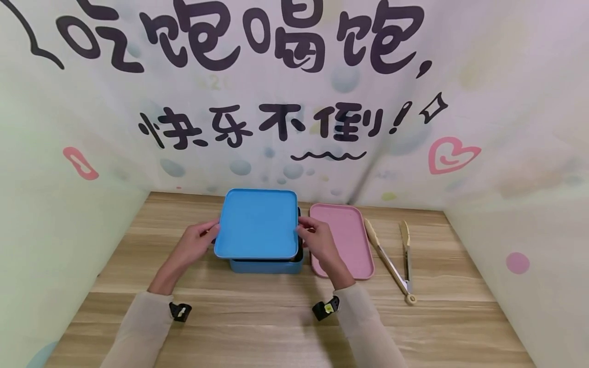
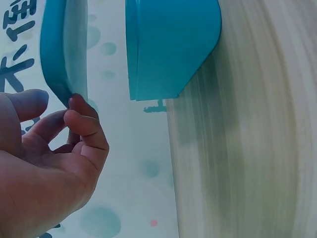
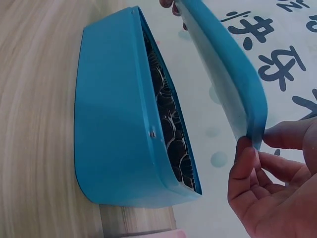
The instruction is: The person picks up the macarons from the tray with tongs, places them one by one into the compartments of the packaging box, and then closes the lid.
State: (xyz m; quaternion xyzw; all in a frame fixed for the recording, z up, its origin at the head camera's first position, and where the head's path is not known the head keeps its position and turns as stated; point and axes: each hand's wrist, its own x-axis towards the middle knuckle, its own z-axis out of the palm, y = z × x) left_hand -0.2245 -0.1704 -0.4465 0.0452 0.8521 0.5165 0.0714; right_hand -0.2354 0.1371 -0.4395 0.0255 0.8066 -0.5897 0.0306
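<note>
Both hands hold up a flat blue lid (image 1: 257, 225) with a raised rim, one at each side. My left hand (image 1: 193, 244) has its fingertips at the lid's left edge, seen close up in the left wrist view. On the opposite edge, my right hand (image 1: 320, 243) pinches the rim between thumb and fingers. Under the lid is a blue rectangular box (image 1: 267, 267) standing on the table, with a gap between the two. Through its open top in the right wrist view, a dark, glossy, wavy-edged interior (image 3: 171, 119) shows; the lid hides it from above.
Right of the box lies a pink tray (image 1: 345, 245), close beside it. Farther right are spread tongs (image 1: 391, 266) with beige tips and metal arms. The wood-grain table (image 1: 257, 327) meets a printed wall (image 1: 276, 179) behind the box, with side walls left and right.
</note>
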